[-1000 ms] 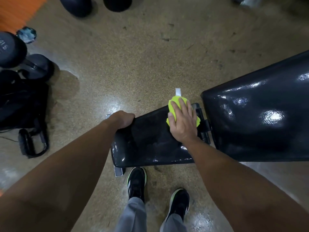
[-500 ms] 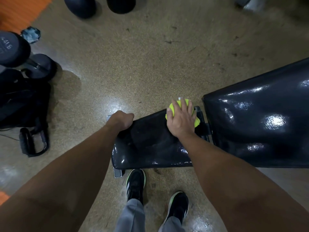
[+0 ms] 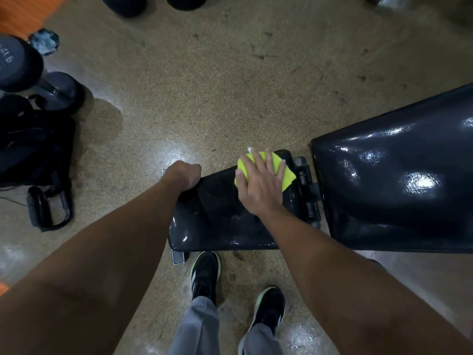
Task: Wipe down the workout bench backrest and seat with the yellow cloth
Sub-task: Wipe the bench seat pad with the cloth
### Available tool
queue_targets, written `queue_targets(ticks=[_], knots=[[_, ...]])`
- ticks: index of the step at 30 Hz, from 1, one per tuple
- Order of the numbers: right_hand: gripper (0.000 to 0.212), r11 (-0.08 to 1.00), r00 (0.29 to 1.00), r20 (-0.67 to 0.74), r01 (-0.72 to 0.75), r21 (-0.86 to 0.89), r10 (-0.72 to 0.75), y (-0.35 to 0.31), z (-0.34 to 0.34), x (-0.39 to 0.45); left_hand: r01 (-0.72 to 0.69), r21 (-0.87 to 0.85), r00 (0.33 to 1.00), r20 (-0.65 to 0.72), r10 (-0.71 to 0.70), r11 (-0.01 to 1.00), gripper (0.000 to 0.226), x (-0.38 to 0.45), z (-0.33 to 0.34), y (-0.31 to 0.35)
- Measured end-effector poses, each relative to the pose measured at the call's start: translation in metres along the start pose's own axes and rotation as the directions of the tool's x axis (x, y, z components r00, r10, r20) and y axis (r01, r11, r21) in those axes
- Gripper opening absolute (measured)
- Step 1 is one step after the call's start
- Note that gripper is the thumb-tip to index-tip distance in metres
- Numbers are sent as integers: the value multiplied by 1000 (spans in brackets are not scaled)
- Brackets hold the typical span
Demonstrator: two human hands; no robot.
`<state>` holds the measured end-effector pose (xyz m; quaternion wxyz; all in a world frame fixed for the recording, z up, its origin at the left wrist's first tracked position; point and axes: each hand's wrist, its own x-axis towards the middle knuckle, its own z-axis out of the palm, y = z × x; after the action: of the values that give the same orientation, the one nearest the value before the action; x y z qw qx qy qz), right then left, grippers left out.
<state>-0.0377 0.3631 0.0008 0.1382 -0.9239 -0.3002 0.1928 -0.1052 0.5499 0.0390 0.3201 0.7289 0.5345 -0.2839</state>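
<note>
The black padded bench seat (image 3: 220, 221) lies in front of me, with the wider glossy black backrest (image 3: 399, 185) rising to its right past a metal hinge gap (image 3: 305, 185). My right hand (image 3: 258, 185) presses the folded yellow cloth (image 3: 288, 176) flat on the far right part of the seat, fingers spread and straight over it. A small white tag sticks out past the cloth's far edge. My left hand (image 3: 184, 175) curls over the seat's far left corner and grips its edge.
Dark dumbbells (image 3: 38, 80) and a black bag with a strap handle (image 3: 46, 208) lie on the speckled floor at the left. More round weights (image 3: 122, 3) sit at the top edge. My two black shoes (image 3: 204, 275) stand just below the seat.
My right hand has shifted the cloth a little along the far right part of the seat, near the hinge. My left hand stays on the seat's corner.
</note>
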Motion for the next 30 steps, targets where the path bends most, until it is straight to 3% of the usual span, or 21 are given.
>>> queue_targets(ticks=[3, 8, 13, 16, 20, 26, 30], knots=[[70, 995, 995, -5, 95, 7, -95, 15, 0, -15, 2, -61, 999, 32, 0, 998, 31, -2, -4, -4], [72, 996, 996, -1, -94, -15, 94, 27, -6, 13, -15, -177, 999, 40, 23, 984, 23, -5, -12, -28], [66, 999, 1000, -24, 18, -29, -19, 27, 0, -16, 44, -400, 996, -53, -71, 915, 27, -11, -1, -47], [65, 999, 999, -21, -38, -7, 38, 39, -2, -14, 70, -476, 991, -65, -114, 877, 32, -6, 2, -49], [56, 983, 984, 6, -179, 36, 179, 18, -7, 15, 77, -512, 980, -119, -159, 856, 36, -8, 3, -47], [68, 1000, 1000, -27, 16, -18, -16, 29, -4, 2, 48, -452, 963, -217, -162, 891, 34, -13, 5, -42], [59, 989, 991, -22, -133, 70, 134, 41, -7, 20, 52, -418, 950, -260, -175, 907, 41, -5, 9, -44]])
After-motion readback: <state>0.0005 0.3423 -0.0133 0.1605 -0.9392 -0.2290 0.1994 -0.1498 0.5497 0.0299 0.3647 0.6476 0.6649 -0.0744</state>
